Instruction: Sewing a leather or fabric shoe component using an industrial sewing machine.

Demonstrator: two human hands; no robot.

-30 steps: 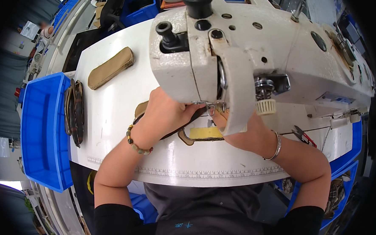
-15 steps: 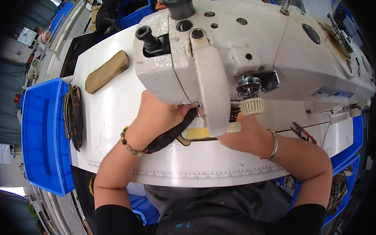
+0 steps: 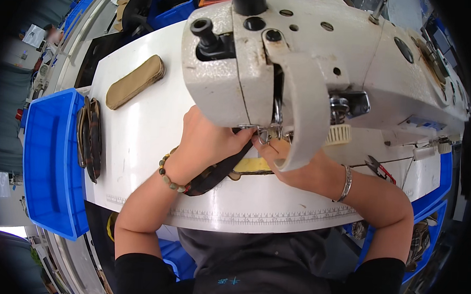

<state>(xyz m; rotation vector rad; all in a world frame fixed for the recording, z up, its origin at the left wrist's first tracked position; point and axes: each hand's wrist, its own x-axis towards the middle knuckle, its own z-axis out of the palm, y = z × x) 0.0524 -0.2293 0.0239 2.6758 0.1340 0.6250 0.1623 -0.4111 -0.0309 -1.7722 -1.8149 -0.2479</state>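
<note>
Dark strip [image 3: 225,166] shifted nearer ruler [image 3: 242,220], against left fingers [image 3: 241,139], beside right fingers [image 3: 268,150]

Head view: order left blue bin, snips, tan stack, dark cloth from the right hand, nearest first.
1. Dark cloth, meeting the right hand at its left.
2. Snips, to its right.
3. Tan stack, upper left.
4. Left blue bin, past the table's left edge.

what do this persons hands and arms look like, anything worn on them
Both are gloveless. The left hand has a beaded bracelet at its wrist, mostly greenish with gold-coloured beads; the right hand has a silver-coloured bangle at its wrist. Short black sleeves end above the elbows.
</note>
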